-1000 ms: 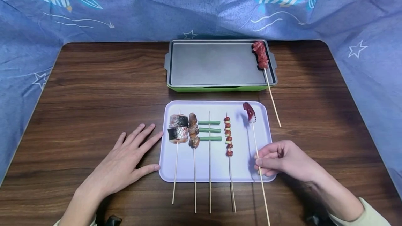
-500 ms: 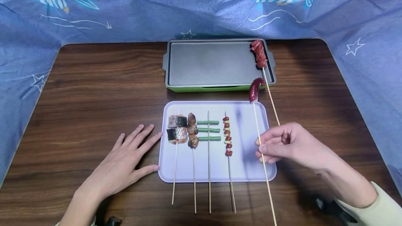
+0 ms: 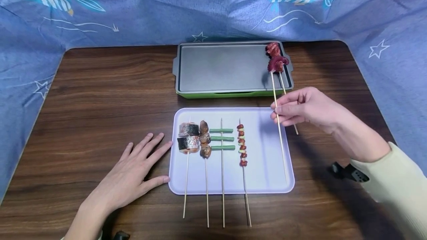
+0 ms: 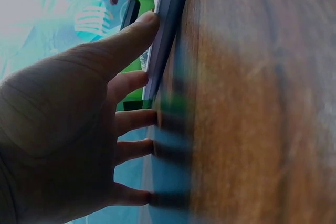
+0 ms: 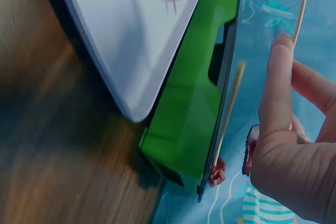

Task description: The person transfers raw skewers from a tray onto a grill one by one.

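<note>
In the head view my right hand (image 3: 310,108) pinches the stick of an octopus tentacle skewer (image 3: 275,64) between thumb and fingers. The dark red tentacle is over the right side of the grey griddle (image 3: 220,67) and overlaps a red meat skewer (image 3: 273,49) lying there. In the right wrist view, the held stick rises past the fingertips (image 5: 283,40). My left hand (image 3: 133,177) lies spread, palm down on the table, its fingertips right at the left edge of the lilac tray (image 3: 263,169).
On the tray lie several skewers: silvery-skinned fish (image 3: 188,142), brown glossy chunks (image 3: 205,138), green stalks (image 3: 222,139) and small red and pale pieces (image 3: 242,143). Their sticks overhang the tray's front edge. The griddle has a green base (image 5: 178,119). A blue patterned cloth (image 3: 213,6) hangs behind the table.
My right hand has lifted the octopus tentacle skewer off the tray and carried it away from me to the griddle's right side. The left hand has stayed put.
</note>
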A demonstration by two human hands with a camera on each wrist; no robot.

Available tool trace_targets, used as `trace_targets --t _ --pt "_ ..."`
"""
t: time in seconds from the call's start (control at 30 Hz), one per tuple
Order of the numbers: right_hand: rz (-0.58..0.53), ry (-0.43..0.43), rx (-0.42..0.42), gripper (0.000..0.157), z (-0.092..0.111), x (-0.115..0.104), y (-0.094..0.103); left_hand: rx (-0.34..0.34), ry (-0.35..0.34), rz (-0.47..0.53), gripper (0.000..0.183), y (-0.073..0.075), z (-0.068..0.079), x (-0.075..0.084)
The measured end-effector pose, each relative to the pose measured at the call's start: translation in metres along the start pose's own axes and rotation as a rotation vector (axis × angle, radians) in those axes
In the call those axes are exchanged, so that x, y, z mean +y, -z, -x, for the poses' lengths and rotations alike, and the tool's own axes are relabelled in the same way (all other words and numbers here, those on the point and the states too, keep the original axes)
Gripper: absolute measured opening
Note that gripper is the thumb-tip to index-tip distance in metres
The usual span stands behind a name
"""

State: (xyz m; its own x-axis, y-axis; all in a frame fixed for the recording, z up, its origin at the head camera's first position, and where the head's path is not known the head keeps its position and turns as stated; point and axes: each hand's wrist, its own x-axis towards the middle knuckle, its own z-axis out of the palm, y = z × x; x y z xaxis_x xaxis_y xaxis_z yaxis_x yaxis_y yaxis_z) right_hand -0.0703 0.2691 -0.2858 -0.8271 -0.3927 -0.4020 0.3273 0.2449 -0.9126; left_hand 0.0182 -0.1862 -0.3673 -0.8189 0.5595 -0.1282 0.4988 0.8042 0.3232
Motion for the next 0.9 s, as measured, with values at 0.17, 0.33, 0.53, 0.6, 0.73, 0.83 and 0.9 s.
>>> trace_targets --t 0.17,0.33,0.53,0.6,0.73,0.83,0.9 --pt "0.047 -0.020 0.011 0.017 -0.019 -0.008 0.006 0.002 0.001 0.002 0.080 -0.001 0.000 0.000" --pt "0.084 -0.043 0.025 0.018 -0.033 -0.014 0.007 0.009 -0.003 0.003 0.080 -0.002 0.001 -0.001" --pt "0.082 -0.066 0.048 0.025 -0.048 -0.016 0.009 0.007 -0.002 0.008 0.080 -0.002 0.000 0.000" --pt "0.084 -0.073 0.067 0.027 -0.051 -0.016 0.010 0.006 -0.002 0.009 0.080 -0.002 0.000 0.000" --pt "0.104 -0.083 0.099 0.028 -0.055 -0.016 0.010 0.007 -0.004 0.008 0.080 -0.002 0.000 0.000" --pt "0.115 -0.085 0.112 0.031 -0.057 -0.015 0.010 0.005 -0.002 0.008 0.080 -0.001 0.000 0.000" --pt "0.122 -0.083 0.124 0.031 -0.058 -0.015 0.010 0.003 -0.001 0.009 0.080 -0.001 0.000 0.000"
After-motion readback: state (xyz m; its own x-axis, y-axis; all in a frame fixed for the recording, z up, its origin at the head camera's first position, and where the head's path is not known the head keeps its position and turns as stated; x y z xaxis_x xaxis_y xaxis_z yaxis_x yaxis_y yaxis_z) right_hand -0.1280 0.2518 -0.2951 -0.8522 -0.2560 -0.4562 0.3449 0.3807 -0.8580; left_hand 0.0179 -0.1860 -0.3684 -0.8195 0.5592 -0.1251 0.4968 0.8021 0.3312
